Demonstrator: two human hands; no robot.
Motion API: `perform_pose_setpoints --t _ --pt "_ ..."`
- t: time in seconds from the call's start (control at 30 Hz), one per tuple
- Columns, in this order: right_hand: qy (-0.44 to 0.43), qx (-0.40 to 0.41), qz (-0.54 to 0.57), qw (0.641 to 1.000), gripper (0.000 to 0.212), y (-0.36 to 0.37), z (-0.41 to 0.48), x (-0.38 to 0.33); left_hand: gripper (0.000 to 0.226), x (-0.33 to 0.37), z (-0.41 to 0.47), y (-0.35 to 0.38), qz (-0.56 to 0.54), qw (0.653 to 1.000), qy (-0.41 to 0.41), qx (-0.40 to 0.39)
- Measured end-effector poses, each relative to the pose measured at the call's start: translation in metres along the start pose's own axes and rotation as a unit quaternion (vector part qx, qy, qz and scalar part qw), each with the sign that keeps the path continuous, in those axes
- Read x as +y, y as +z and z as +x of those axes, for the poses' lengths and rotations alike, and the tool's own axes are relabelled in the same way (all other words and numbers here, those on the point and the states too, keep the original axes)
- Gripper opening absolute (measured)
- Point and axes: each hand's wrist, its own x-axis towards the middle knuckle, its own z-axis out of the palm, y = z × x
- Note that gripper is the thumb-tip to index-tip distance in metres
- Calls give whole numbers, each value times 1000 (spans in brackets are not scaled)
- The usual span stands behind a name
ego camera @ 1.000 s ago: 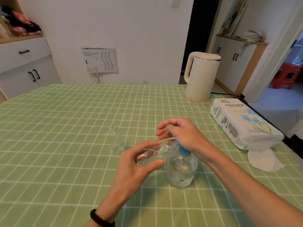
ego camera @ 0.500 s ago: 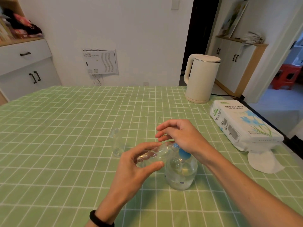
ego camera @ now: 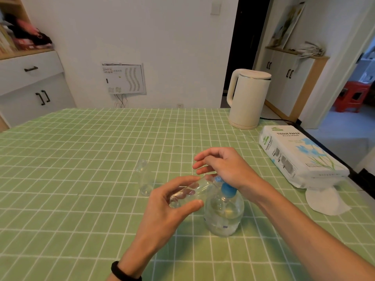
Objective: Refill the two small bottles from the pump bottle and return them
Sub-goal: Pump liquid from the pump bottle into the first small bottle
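Observation:
A clear pump bottle (ego camera: pixel 224 216) with a blue pump head stands on the green checked tablecloth, part full of clear liquid. My left hand (ego camera: pixel 168 211) grips a small clear bottle (ego camera: pixel 188 193) tilted on its side, its mouth held at the blue nozzle. My right hand (ego camera: pixel 225 169) rests on top of the pump head, palm down, fingers loosely extended to the left. A second small clear bottle (ego camera: pixel 144 178) stands upright and uncapped on the cloth, just left of my hands.
A white electric kettle (ego camera: pixel 246 98) stands at the back right, its cord running off the table. A tissue paper pack (ego camera: pixel 298 157) lies along the right edge with a loose tissue (ego camera: pixel 324 199) in front of it. White cabinets line the left wall.
Both hands and the bottles hold nearly the same position. My right hand stays pressed on the pump head; the view has tilted up a little.

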Motion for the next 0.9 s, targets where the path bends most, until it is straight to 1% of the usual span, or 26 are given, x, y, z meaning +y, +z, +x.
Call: perform_pose_setpoints --t 0.13,0.47,0.77,0.9 --pt "-15 -2 -5 1000 25 -2 3 -4 50 2 2 -2 7 1000 6 0" --pt "0 -13 -6 1000 26 3 3 9 48 -7 -2 1 -41 999 -10 -8" --pt "5 -1 -7 1000 25 2 2 5 48 -4 -3 1 -23 1000 -16 -3" --pt "-15 4 -15 1000 21 -1 4 -3 48 1 1 0 -22 1000 -11 -1"
